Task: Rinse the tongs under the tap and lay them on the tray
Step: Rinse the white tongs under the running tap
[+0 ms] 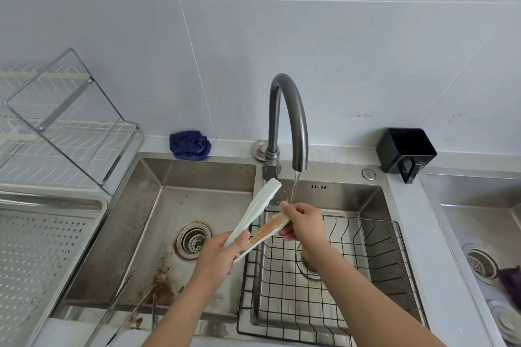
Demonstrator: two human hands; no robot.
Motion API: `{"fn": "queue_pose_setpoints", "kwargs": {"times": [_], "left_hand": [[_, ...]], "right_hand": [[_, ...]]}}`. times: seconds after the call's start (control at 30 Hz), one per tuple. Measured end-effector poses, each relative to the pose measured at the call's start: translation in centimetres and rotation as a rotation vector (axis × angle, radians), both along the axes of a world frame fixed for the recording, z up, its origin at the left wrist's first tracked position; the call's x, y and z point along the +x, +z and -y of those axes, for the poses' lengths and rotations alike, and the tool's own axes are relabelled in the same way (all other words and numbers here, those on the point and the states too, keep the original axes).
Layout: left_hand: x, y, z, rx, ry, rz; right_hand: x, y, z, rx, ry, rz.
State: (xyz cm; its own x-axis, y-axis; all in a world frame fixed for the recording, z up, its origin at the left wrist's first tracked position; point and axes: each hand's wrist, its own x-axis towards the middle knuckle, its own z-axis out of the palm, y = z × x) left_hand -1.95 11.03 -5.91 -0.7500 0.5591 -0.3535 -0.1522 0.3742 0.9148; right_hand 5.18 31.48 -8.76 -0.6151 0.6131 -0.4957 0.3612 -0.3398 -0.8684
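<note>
White plastic tongs (258,205) are spread in a V over the divide between the two sink basins. My left hand (218,255) grips their hinge end. My right hand (303,222) holds the tip of the lower arm, whose inner face carries an orange-brown smear (267,229). A thin stream of water (294,187) falls from the grey curved tap (293,121) onto that tip and my right fingers. The upper arm points up toward the tap base. A perforated steel tray (42,248) lies on the counter at the left.
A black wire basket (366,276) sits in the right basin. The left basin (135,234) holds brown residue and metal tongs near its front edge. A wire dish rack (64,132) stands behind the tray. A blue cloth (189,145) and a black holder (406,151) sit behind the sink.
</note>
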Motion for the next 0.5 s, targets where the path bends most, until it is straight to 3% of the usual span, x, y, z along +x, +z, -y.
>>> {"fn": "queue_pose_setpoints", "kwargs": {"times": [0.2, 0.43, 0.5], "left_hand": [[-0.2, -0.5, -0.2, -0.065, -0.015, -0.101], [-1.5, -1.7, -2.0, -0.323, -0.034, -0.25], [-1.8, -2.3, -2.8, -0.289, -0.037, -0.2]], "right_hand": [[0.2, 0.3, 0.0, -0.186, 0.091, -0.077], [0.4, 0.8, -0.7, -0.082, -0.024, -0.174], [0.4, 1.4, -0.5, -0.056, -0.025, -0.242]]}}
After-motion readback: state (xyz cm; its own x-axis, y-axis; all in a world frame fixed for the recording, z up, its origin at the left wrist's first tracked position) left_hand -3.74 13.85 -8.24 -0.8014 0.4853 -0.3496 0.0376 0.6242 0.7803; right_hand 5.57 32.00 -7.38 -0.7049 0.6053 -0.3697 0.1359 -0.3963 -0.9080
